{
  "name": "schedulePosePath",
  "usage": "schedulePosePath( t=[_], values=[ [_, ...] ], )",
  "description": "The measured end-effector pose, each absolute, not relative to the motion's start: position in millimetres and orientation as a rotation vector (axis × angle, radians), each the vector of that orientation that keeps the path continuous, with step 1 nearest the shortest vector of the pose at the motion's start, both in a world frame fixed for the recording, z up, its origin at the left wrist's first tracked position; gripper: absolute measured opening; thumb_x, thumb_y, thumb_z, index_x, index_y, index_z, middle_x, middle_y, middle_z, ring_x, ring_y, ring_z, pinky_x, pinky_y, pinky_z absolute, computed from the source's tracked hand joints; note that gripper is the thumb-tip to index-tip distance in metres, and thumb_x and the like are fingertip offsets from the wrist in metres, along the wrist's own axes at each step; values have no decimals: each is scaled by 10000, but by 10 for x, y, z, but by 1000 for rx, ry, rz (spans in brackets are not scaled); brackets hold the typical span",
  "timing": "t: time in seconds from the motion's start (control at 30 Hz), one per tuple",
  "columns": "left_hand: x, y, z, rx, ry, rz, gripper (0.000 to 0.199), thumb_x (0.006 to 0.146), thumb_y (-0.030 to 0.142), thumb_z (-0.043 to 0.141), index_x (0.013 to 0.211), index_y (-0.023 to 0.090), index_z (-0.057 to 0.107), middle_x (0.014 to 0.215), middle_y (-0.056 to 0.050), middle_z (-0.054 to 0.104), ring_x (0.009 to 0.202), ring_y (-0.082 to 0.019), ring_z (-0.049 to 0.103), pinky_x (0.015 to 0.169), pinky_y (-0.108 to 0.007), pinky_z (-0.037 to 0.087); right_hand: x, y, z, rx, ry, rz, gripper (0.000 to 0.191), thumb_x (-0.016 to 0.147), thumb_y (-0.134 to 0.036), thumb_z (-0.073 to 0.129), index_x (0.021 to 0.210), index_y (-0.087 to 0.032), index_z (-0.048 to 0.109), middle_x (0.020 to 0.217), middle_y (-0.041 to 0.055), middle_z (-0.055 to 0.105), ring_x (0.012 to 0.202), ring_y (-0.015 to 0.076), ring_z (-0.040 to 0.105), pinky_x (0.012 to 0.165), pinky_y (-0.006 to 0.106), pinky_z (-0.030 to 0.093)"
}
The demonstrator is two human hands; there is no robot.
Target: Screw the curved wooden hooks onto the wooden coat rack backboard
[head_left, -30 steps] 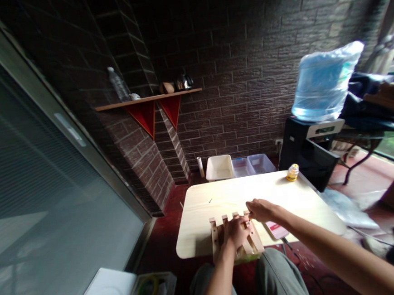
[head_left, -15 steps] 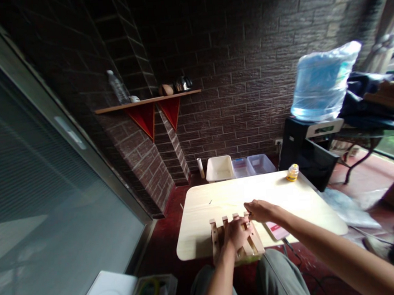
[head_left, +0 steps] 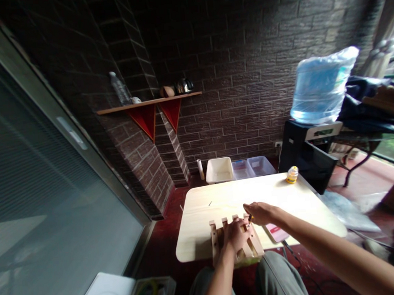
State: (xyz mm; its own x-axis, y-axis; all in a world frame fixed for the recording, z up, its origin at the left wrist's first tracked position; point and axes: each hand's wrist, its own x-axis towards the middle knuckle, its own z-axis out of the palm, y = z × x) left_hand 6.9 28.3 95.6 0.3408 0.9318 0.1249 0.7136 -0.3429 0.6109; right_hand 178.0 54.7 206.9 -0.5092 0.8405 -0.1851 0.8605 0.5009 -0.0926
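Observation:
A slatted wooden piece (head_left: 215,246) with dark holes in its slats lies at the near edge of the pale table (head_left: 217,192), close to my knees. My left hand (head_left: 237,233) rests over its middle slats, fingers bent around the wood near the right-hand slat. Above that slat's far end, my right hand (head_left: 259,212) is closed in a fist around a screwdriver (head_left: 250,218), whose yellow and black handle shows just below the fingers. The screwdriver's tip is beside my left fingertips and too small to make out clearly.
A pink-and-white flat packet (head_left: 277,233) lies right of the wood. A small yellow-based bottle (head_left: 292,175) stands at the far right corner, and a thin dark item (head_left: 210,203) lies far left. Plastic bins (head_left: 219,169) sit beyond the table; a toolbox (head_left: 154,294) is at lower left.
The view has shifted slightly. My right hand has turned a little, so more of the screwdriver's yellow handle shows; my left hand stays on the wood.

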Motion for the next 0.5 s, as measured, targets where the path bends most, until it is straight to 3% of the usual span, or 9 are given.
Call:
schedulePosePath(
  t=[0.17,0.5],
  values=[
    [76,279,970,2164,1458,663,235,857,256,588,1014,241,762,1148,-60,773,1112,-256,689,1049,-396,489,1784,584,2065,1425,2648,-270,244,893,-278,665,1102,-155,698,1029,133,774,909,250,740,703,267,506],
    [75,300,923,2130,1438,688,214,822,215,646,1005,239,756,1132,-62,774,1094,-264,691,1039,-411,494,1748,603,2092,1410,2620,-243,296,869,-285,650,1106,-114,699,1029,183,769,928,298,742,677,290,503]
  ],
)
